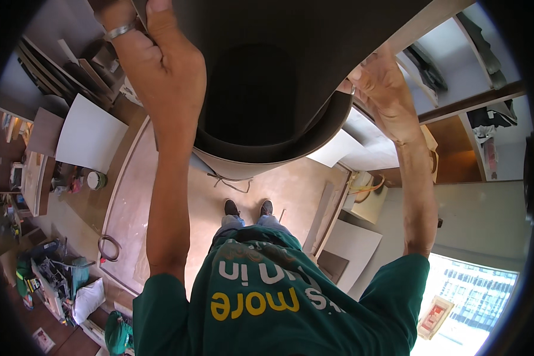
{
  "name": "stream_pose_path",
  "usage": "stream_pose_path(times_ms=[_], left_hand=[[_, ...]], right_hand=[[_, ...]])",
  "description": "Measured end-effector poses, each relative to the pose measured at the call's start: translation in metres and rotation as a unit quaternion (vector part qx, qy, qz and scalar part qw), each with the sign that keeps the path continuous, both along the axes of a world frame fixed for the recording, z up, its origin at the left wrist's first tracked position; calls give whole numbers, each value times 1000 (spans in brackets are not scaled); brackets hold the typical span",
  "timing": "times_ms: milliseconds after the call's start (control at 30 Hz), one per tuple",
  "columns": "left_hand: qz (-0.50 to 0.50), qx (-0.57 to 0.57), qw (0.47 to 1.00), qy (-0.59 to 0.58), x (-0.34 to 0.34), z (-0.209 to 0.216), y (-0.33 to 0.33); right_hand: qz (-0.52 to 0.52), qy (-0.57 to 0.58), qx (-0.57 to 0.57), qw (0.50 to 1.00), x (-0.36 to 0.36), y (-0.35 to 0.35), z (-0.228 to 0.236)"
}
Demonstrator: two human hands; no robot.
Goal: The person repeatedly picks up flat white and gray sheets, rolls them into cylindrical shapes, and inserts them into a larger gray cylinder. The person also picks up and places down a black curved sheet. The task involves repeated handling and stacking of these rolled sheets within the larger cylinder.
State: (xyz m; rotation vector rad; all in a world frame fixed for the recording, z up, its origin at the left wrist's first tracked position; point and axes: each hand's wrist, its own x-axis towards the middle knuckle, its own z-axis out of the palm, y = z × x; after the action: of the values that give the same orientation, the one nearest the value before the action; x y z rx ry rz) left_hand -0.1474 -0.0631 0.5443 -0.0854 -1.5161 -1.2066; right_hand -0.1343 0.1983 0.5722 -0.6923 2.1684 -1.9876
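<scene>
Holding up the curled sheet (338, 35) at twelve o'clock seems the step in hand, left grip (175, 68) clasping it at eleven, right grip (385, 98) at two, the next move likely calling for even support.

Left hand (171, 62), right hand (385, 92), well apart
</scene>
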Motion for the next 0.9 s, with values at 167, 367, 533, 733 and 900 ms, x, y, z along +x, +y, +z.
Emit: stream_pose_path(times_ms=[167, 367, 533, 733, 900], left_hand=[[-2, -9, 999, -34, 10, 0, 10], [-9, -21, 991, -132, 20, -10, 2], [13, -39, 982, -186, 24, -14, 7], [23, -6, 980, -197, 26, -12, 11], [7, -47, 983, -180, 28, -8, 6]], right_hand=[[-18, 39, -42, 998, 5, -20, -16], [36, -16, -134, 990, 10, -15, -5], [-50, -67, -83, 993, 15, -33, 12], [-4, 64, -104, 993, -1, -25, -27], [-80, 223, 70, 969, -14, -15, -45]])
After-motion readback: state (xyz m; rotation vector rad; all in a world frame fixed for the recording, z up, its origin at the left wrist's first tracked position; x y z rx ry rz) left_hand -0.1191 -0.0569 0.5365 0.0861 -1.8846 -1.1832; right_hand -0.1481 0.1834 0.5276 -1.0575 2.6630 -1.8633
